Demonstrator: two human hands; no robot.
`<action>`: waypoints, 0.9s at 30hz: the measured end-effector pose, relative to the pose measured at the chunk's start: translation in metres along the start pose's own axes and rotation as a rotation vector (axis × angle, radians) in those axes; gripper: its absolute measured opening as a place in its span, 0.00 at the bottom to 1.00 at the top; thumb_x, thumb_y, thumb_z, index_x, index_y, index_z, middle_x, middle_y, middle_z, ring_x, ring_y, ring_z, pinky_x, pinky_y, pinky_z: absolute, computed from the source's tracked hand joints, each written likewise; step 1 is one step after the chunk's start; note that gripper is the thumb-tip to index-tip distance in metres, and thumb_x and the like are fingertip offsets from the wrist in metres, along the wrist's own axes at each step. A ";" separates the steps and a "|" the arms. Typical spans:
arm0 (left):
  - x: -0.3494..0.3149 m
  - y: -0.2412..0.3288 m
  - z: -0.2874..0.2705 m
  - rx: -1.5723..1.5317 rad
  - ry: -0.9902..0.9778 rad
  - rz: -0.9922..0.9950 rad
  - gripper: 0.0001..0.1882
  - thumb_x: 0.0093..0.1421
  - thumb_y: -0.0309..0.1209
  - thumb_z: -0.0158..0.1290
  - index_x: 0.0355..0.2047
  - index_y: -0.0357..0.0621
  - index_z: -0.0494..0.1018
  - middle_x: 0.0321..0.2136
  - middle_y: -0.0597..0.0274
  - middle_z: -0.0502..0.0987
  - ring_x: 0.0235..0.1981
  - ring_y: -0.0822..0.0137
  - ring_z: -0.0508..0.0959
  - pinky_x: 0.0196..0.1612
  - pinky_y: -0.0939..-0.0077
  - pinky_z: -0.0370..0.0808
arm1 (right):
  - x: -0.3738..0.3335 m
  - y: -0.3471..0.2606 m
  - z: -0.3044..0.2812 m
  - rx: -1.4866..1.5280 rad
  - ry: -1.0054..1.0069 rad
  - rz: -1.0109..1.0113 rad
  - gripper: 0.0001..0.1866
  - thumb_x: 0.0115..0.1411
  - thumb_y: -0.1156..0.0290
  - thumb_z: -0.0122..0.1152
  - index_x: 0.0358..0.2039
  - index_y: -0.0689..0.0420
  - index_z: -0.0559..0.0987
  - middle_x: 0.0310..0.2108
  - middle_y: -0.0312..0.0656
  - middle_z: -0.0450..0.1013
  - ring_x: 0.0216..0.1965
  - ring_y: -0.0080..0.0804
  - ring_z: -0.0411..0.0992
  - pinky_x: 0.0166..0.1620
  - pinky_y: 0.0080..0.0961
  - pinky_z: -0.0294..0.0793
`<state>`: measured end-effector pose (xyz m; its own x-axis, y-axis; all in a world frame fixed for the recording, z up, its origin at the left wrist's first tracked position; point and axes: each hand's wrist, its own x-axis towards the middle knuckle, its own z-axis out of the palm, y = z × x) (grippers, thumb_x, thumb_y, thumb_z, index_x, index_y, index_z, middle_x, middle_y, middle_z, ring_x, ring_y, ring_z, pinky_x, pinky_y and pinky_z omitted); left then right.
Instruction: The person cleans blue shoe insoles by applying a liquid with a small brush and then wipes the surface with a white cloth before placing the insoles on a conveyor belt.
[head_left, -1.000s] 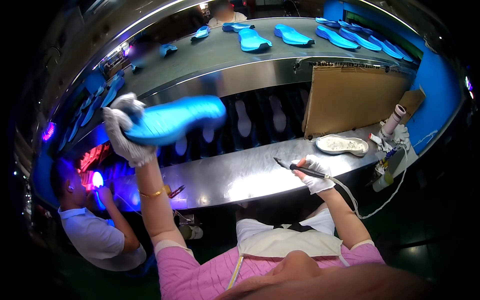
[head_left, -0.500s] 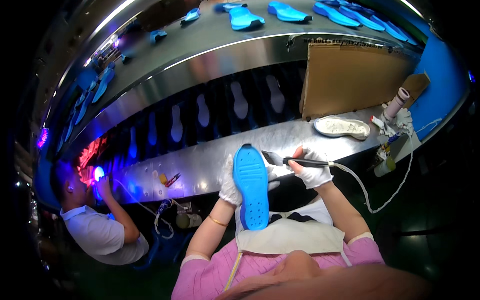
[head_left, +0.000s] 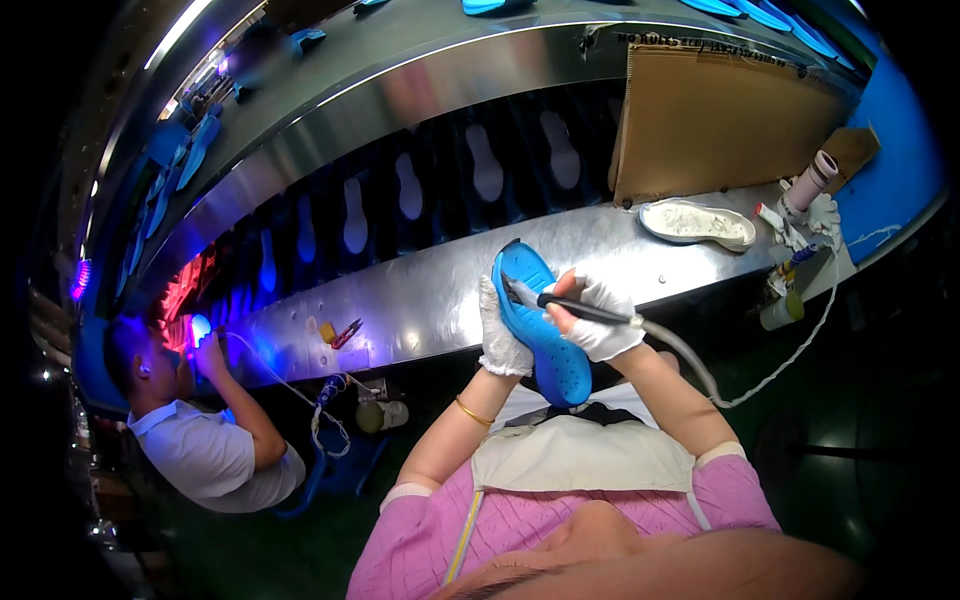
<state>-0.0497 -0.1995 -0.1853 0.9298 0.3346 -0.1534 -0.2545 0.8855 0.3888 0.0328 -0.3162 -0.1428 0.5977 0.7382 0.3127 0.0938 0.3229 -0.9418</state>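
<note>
My gloved left hand (head_left: 502,338) grips a blue shoe sole (head_left: 556,352) by its left edge, with the sole tilted above my lap. My right hand (head_left: 602,318), in a white glove with bare fingertips, is closed round the black handle of a brush (head_left: 580,307). The bristles touch or hover just over the upper part of the sole; the exact contact cannot be made out. From the handle's end a pale hose (head_left: 690,365) curves off to the right.
Ahead runs a metal ledge (head_left: 420,312), with dark sole-shaped pieces behind it. A cardboard sheet (head_left: 730,125) leans above a white sole (head_left: 695,222). At right stand a pink tube (head_left: 818,175) and a small bottle (head_left: 780,312). A co-worker (head_left: 215,455) sits at left.
The sole has tilted and shifted slightly right in my left hand, showing more of its side. My right hand has moved left, bringing the brush from beside the sole to its upper part.
</note>
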 end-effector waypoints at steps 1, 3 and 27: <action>-0.001 0.003 -0.003 0.037 0.010 0.021 0.38 0.57 0.64 0.38 0.54 0.45 0.61 0.48 0.53 0.69 0.46 0.58 0.72 0.51 0.65 0.72 | -0.001 -0.001 -0.002 0.058 0.002 0.110 0.09 0.52 0.81 0.60 0.32 0.58 0.71 0.26 0.36 0.72 0.25 0.17 0.71 0.29 0.13 0.70; -0.001 0.006 -0.004 0.076 0.023 0.035 0.40 0.56 0.65 0.38 0.54 0.43 0.60 0.48 0.52 0.69 0.47 0.57 0.72 0.52 0.63 0.71 | 0.002 0.005 -0.004 -0.105 0.069 -0.032 0.09 0.50 0.80 0.60 0.31 0.60 0.71 0.22 0.37 0.71 0.22 0.20 0.70 0.28 0.17 0.71; -0.020 0.001 -0.009 0.384 -0.057 -0.197 0.51 0.49 0.74 0.27 0.59 0.44 0.53 0.52 0.48 0.66 0.49 0.54 0.71 0.53 0.61 0.70 | -0.049 0.000 -0.017 0.027 -0.075 0.147 0.03 0.53 0.79 0.59 0.28 0.60 0.73 0.30 0.41 0.74 0.29 0.22 0.73 0.35 0.19 0.72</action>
<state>-0.0713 -0.2025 -0.1898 0.9667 0.1435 -0.2118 0.0362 0.7428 0.6685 0.0170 -0.3626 -0.1606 0.5419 0.8208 0.1808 -0.0124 0.2229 -0.9748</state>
